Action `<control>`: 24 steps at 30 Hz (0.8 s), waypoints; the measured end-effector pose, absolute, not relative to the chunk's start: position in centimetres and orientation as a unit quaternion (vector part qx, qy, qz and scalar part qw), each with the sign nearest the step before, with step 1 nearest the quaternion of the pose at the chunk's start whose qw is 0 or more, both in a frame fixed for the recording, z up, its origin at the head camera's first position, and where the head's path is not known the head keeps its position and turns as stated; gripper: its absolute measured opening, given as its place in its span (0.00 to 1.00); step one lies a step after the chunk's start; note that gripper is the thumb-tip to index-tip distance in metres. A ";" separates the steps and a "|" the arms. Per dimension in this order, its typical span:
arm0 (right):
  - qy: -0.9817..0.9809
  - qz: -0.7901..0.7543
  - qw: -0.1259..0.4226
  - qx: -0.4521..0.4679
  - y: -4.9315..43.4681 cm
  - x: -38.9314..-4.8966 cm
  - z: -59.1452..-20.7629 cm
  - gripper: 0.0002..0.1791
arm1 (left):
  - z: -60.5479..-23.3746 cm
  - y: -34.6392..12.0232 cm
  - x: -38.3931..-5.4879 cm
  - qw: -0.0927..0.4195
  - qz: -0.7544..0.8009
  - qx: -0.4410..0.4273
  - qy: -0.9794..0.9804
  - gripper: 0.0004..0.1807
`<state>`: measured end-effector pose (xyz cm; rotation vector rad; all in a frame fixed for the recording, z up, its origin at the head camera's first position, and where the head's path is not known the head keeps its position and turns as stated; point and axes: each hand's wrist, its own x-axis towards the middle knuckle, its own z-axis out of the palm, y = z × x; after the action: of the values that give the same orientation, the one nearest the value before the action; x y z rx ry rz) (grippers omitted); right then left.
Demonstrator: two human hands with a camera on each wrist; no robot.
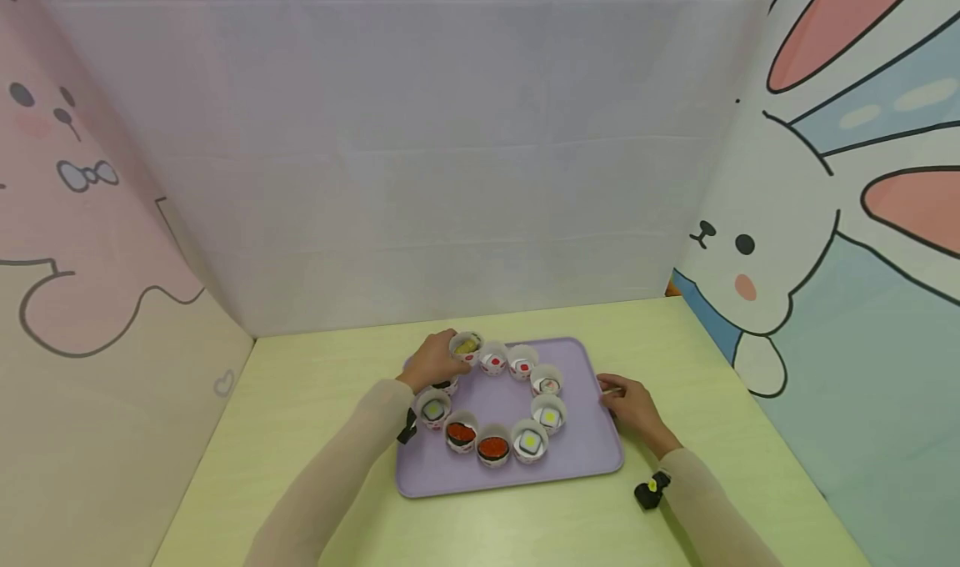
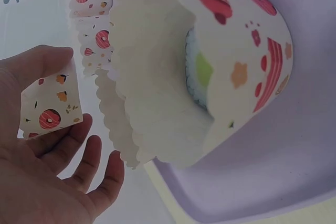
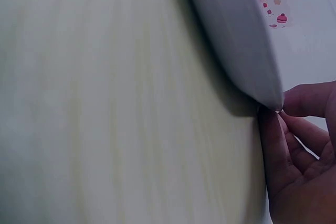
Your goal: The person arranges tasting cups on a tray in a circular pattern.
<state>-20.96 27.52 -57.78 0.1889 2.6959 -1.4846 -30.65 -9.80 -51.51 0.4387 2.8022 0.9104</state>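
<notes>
In the head view my left hand [image 1: 433, 362] grips a paper baking cup [image 1: 467, 346] with something yellow inside, at the back left of the lilac tray [image 1: 510, 482]. The left wrist view shows the thumb on one side of this donut-printed cup [image 2: 51, 100] and the fingers on the other. Beside it, close to the camera, stands another cup [image 2: 252, 56] with a round piece with a green centre inside. My right hand [image 1: 633, 408] is at the tray's right edge. In the right wrist view, the thumb and fingertips pinch the tray's rim [image 3: 270, 95].
Several more cups form a ring on the tray, among them two with red-topped sushi-like pieces [image 1: 492, 449] and one with a yellow-centred piece [image 1: 530, 442]. The tray lies on a pale yellow table [image 1: 300, 400]. A white sheet [image 1: 450, 133] and cartoon-printed panels [image 1: 787, 300] enclose the table.
</notes>
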 end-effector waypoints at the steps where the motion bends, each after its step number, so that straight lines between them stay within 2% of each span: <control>1: 0.874 -0.481 0.029 0.061 27.5 -21.0 -57.8 0.26 | -51.5 -9.8 -30.7 0.084 0.305 0.146 0.937 0.32; 8: 0.874 -0.482 0.026 0.061 27.5 -21.0 -57.9 0.26 | -51.7 -9.6 -30.9 0.099 0.311 0.143 0.934 0.37; 24: 0.874 -0.482 0.024 0.059 27.5 -21.0 -57.8 0.26 | -52.2 -10.0 -31.0 0.113 0.307 0.125 0.937 0.42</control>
<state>-20.98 27.55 -57.83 0.1832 2.7053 -1.4905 -30.96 -9.96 -52.22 0.3681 2.7487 0.9004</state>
